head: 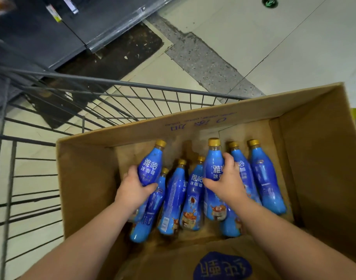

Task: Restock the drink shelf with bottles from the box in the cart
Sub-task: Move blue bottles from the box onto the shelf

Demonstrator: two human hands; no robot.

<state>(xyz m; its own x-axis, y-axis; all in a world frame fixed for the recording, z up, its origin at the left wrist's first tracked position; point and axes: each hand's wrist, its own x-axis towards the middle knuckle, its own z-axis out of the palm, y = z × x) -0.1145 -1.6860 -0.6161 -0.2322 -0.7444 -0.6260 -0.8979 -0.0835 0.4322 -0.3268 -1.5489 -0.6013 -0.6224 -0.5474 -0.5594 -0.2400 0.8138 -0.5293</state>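
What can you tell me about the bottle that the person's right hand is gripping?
This bottle is plastic, clear at the neck, and closed with a gold screw cap. A bright blue wrapper covers its body, with white Chinese characters and a brown drink picture near the base. It stands tilted inside the cardboard box, cap pointing away from the person, raised above the neighbouring bottles. The right hand grips its middle, thumb across the front.

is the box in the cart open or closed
Open: the box has its top flaps folded back, and the bottles inside show from above.
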